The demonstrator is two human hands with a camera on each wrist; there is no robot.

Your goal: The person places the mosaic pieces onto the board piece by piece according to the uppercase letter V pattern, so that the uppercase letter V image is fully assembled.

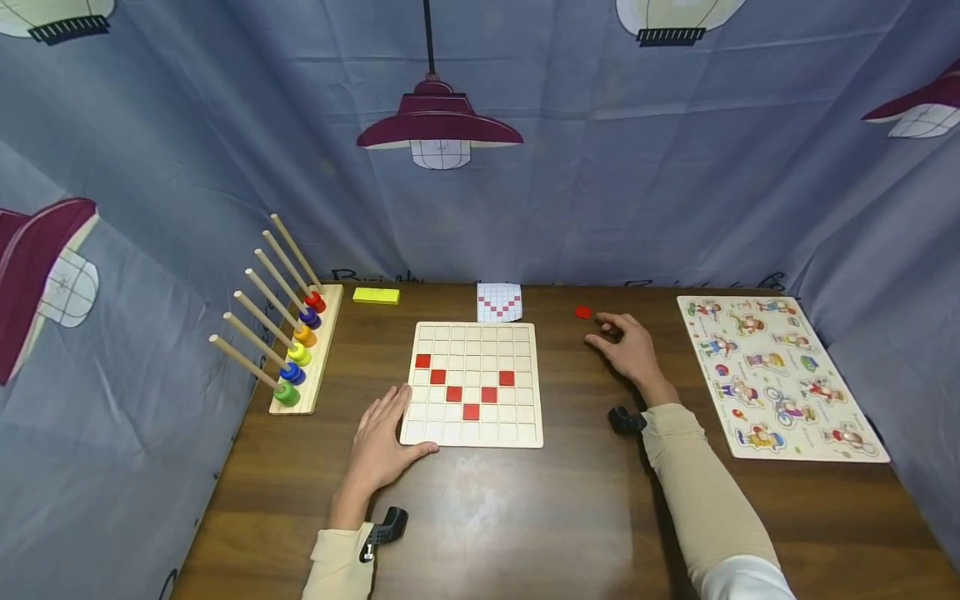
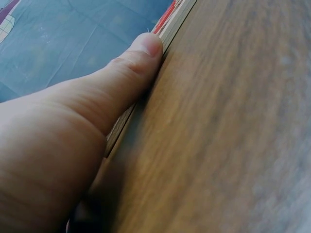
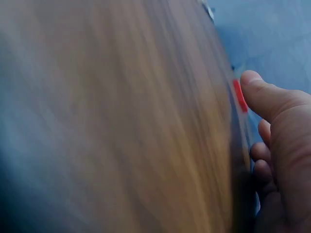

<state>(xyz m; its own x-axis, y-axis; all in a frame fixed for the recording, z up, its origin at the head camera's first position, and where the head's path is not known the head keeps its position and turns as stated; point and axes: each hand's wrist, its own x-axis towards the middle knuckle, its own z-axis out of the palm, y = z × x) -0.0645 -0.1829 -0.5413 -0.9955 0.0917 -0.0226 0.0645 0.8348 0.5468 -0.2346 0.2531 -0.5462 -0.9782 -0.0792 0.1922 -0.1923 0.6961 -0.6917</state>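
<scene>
A pale wooden grid board [image 1: 525, 427] lies on the table with several red squares set in it, forming a V. My left hand [image 1: 381, 442] rests at its lower left corner, fingers along the left edge and thumb along the front edge. In the left wrist view the thumb [image 2: 141, 58] presses the board's side. A loose red square tile [image 1: 582, 312] lies on the table right of the board. Close beside it is my right hand [image 1: 632, 352], thumb and fingers apart with nothing between them. A small pattern card [image 1: 499, 312] showing a red V stands behind the board.
A bead stacker [image 1: 324, 367] with upright wooden rods stands at the left. A yellow block [image 1: 377, 296] lies at the back edge. On the right is a picture puzzle board [image 1: 780, 392] with printed figures. A blue curtain [image 1: 600, 167] hangs behind the table [image 1: 510, 525].
</scene>
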